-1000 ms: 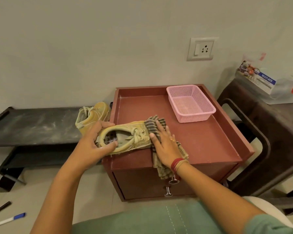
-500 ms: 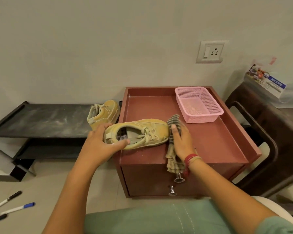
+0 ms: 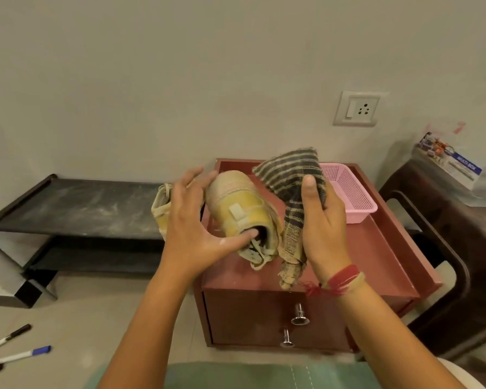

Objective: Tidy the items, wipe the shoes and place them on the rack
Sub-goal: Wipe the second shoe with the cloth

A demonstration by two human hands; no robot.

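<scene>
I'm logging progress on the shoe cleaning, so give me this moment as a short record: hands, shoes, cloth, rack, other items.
left hand: holds the yellow shoe tilted up, thumb hooked in its opening
right hand: grips the striped cloth beside that shoe
second shoe: on the rack, at its right end
pink basket: on the red cabinet, back right
pens: on the floor, lower left
pending: yellow shoe not yet on the rack

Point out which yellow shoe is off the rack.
The yellow shoe held by the left hand; the other shoe sits on the black rack.
</scene>
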